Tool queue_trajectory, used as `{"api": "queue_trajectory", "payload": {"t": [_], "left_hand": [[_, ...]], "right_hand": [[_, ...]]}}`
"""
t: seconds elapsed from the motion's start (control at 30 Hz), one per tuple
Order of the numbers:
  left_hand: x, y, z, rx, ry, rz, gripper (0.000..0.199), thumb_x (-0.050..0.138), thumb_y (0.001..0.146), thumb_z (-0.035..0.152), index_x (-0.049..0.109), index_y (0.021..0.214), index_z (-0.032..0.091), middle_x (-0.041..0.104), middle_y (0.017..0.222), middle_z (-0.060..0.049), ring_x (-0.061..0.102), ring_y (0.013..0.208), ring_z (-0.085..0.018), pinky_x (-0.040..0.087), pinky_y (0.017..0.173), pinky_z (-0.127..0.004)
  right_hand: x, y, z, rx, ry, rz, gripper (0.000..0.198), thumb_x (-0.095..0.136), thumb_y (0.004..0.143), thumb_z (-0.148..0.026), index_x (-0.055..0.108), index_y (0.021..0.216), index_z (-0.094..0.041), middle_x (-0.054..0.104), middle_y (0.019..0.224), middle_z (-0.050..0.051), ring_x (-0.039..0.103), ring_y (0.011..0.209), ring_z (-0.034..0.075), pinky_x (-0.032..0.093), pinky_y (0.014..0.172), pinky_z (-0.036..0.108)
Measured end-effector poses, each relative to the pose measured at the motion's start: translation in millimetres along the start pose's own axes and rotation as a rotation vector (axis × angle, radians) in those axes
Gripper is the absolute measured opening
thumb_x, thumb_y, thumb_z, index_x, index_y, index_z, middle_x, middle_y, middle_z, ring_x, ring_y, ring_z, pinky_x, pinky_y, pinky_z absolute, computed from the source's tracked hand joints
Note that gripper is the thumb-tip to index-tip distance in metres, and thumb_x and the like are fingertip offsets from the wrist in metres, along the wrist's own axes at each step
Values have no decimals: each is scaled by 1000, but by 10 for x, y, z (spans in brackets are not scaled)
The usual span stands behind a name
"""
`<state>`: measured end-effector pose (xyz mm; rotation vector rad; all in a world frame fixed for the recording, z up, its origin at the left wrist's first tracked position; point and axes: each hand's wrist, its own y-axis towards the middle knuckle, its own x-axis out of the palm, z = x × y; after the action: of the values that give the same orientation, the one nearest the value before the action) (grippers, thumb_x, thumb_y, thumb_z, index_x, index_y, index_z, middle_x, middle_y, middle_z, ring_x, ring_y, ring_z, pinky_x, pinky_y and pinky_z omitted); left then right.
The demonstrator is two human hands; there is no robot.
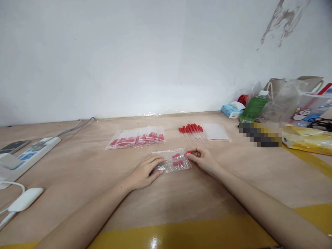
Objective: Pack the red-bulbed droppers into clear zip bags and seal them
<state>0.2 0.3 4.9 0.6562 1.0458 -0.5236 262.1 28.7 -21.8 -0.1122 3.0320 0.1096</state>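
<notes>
A clear zip bag lies on the table with two red-bulbed droppers inside, their bulbs toward its right end. My left hand grips the bag's left end, thumb at the near edge and fingers over the top. At the right end, my right hand pinches another red-bulbed dropper by its bulb. The stem of that one points left at the bag's end; how far it reaches inside is hard to make out. Beyond my right hand lies a bunch of loose droppers, red bulbs pointing away from me.
Filled bags overlap at the back left of the middle; a stack of flat, whitish bags lies beside the loose droppers. A power strip and white adapter are at left. A green bottle, tissue box and yellow packet stand right.
</notes>
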Motion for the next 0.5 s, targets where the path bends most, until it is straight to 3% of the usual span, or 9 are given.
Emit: {"api": "queue_trajectory", "payload": {"t": [0.13, 0.27, 0.33, 0.4, 0.5], "left_hand": [[-3, 3, 2, 0, -3, -9, 36, 45, 89, 30, 45, 124, 23, 48, 125, -7, 43, 116, -22, 35, 100, -41], [2, 9, -3, 8, -9, 7, 35, 44, 89, 29, 45, 124, 22, 49, 123, -8, 43, 115, -23, 36, 99, -41], [3, 10, -2, 7, -9, 14, 36, 43, 90, 30, 44, 125, 22, 49, 122, -9, 44, 114, -23, 36, 99, -41], [-1, 9, 1, 6, -5, 10, 35, 43, 90, 30, 45, 124, 22, 49, 123, -8, 44, 114, -23, 36, 99, -42], [-10, 6, 7, 12, -5, -3, 31, 42, 90, 30, 49, 119, 24, 48, 123, -7, 43, 114, -22, 36, 99, -41]], "right_hand": [[56, 12, 29, -135, -219, -34, 25, 66, 62, -38, 65, 74, -17, 56, 55, -1, 49, 53, 12, 42, 52, 26], [51, -6, -5, -126, -141, -257, 24, 60, 69, -39, 66, 80, -19, 63, 65, 1, 56, 61, 15, 44, 56, 27], [-15, 23, -23, -82, -104, -296, 26, 58, 71, -38, 64, 87, -18, 65, 71, 2, 57, 62, 14, 45, 56, 27], [-111, 112, -35, -64, -144, -212, 27, 58, 70, -36, 62, 88, -17, 65, 74, 3, 57, 60, 13, 44, 56, 26], [-238, 351, -61, -125, -389, 33, 17, 59, 67, -27, 61, 79, -15, 65, 72, 4, 56, 61, 13, 44, 58, 25]]}}
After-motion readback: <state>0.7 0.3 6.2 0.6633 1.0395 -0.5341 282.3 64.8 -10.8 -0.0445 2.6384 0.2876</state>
